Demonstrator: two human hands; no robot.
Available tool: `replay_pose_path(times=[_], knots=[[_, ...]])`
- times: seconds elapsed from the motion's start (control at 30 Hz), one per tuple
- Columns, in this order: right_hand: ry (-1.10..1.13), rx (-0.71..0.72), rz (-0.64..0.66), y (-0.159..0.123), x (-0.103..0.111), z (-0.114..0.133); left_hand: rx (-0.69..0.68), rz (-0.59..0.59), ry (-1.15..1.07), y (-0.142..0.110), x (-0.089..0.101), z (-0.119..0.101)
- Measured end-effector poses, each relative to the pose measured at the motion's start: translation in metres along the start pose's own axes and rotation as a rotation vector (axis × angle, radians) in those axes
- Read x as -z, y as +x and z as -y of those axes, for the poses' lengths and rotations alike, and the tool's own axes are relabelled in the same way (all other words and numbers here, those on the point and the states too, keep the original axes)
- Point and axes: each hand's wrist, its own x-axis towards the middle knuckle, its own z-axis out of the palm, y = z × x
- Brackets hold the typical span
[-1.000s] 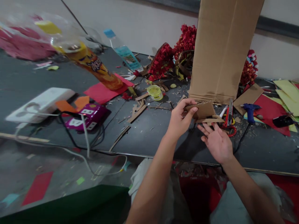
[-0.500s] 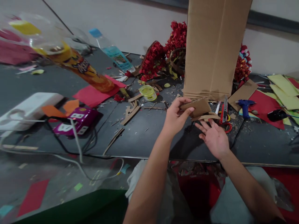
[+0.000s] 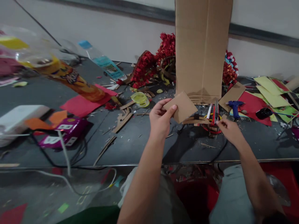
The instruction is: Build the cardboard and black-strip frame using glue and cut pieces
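My left hand (image 3: 161, 119) pinches a small square piece of cardboard (image 3: 182, 107) between thumb and fingers, held up over the table with its flat face toward me. Close to the red scissors (image 3: 218, 132) is my right hand (image 3: 230, 130), its fingers drawn together at a grey and red cutter (image 3: 216, 112). What those fingertips grip, if anything, is too small to make out. A white stick-like marker (image 3: 209, 111) leans beside the cutter. Curved cardboard strips (image 3: 196, 120) lie between the two hands.
A tall cardboard panel (image 3: 202, 46) stands behind. Red paper-covered shapes (image 3: 144, 68) flank it. A blue glue gun (image 3: 235, 109) lies on the right. Farther left are a yellow tub (image 3: 140, 99), tilted-looking bottles (image 3: 112, 68), a purple power box (image 3: 63, 132) and cables.
My right hand has left the cardboard piece and moved right to the cutter and scissors, its fingers closing. My left hand has turned the piece face-on. The view has shifted right.
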Motion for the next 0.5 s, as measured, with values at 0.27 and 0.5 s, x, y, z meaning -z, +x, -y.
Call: replay_pose_path(times=[0.27, 0.5], knots=[[-0.235, -0.061, -0.201, 0.041, -0.02, -0.01, 0.066, 0.156, 0.061, -0.029, -0.015, -0.011], [-0.082, -0.092, -0.196, 0.049, -0.028, -0.02, 0.084, 0.372, 0.206, -0.052, -0.013, -0.013]])
